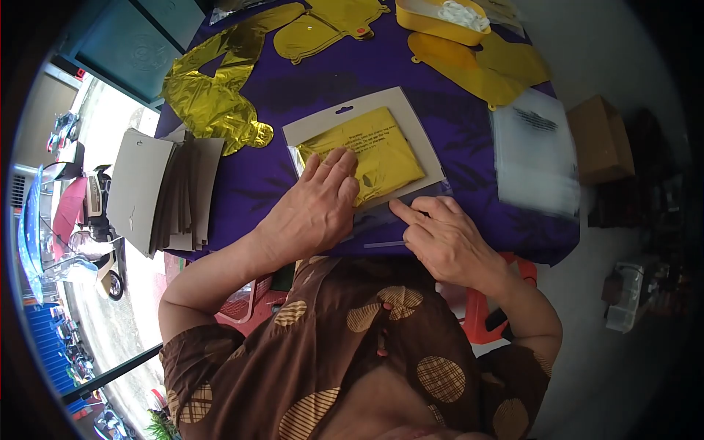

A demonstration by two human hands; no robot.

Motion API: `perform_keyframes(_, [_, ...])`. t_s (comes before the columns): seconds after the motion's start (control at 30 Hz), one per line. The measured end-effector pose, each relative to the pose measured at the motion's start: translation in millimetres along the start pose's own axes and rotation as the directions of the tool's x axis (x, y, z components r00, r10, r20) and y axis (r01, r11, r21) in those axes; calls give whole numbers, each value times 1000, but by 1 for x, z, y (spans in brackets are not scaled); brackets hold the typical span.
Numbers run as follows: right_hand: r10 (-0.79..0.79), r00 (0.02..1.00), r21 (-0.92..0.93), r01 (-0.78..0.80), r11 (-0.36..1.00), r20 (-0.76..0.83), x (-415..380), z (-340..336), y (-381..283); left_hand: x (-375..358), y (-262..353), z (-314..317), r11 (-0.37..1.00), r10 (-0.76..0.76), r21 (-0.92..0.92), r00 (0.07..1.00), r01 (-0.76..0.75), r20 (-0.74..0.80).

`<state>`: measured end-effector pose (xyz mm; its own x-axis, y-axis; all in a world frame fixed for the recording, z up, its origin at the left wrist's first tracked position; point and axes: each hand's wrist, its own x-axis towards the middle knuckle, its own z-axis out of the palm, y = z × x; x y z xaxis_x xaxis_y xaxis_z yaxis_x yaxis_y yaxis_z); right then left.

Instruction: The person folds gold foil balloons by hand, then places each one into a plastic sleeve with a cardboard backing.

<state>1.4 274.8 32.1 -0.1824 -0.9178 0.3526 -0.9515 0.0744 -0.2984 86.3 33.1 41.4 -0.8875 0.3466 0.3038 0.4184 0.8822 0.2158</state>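
A folded gold foil piece point(389, 158) lies on a grey-white card point(381, 99) with a hanging slot, inside a clear bag with printed text. My left hand point(317, 205) rests on the left part of the gold piece, its fingers bent and slightly apart, pressing from above. At the bag's lower right edge is my right hand point(444, 238), index finger stretched out on the clear film, the other fingers curled. A thin clear strip of film point(385, 243) shows beside the right fingertips.
Grey cards point(143, 191) stand stacked at the left of the purple cloth point(293, 95). Gold foil balloons point(213, 95) lie behind. A yellow tub point(440, 22) holds white items. Clear bags point(535, 158) lie at the right, near a cardboard box point(603, 139).
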Motion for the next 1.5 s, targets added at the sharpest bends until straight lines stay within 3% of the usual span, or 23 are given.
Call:
perform_keyframes(0.3, [-4, 1000, 4, 4, 1000, -2, -1, 1, 1, -6, 6, 0, 993, -20, 114, 999, 17, 33])
perform_keyframes(0.5, [-12, 1000, 19, 12, 1000, -11, -4, 2, 1, -9, 18, -9, 962, -27, 274, 986, -19, 162])
perform_keyframes(0.7, [-11, 1000, 26, 11, 1000, -6, -5, 2, 0, 20, 14, -24, 987, 4, 156, 973, -41, 230])
perform_keyframes(0.8, [-34, 999, 14, 34, 999, -26, -4, 3, 0, 48, 4, -1, 999, 5, 41, 998, -8, 57])
perform_keyframes(0.93, [-37, 982, -19, 34, 999, -184, -4, -3, -8, 58, -8, 34, 1000, 16, -12, 997, -15, 80])
perform_keyframes(1.03, [163, 980, -53, -170, 984, -116, -20, -24, -17, 53, -9, 39, 998, 14, -68, 987, -3, 161])
perform_keyframes(1.13, [274, 943, -103, -296, 950, -189, -33, -22, -16, 54, -8, 37, 993, 15, -118, 986, 5, 168])
perform_keyframes(1.5, [348, 920, -215, -382, 899, -179, -28, -16, -16, 50, -11, 44, 992, 24, -122, 994, -12, 103])
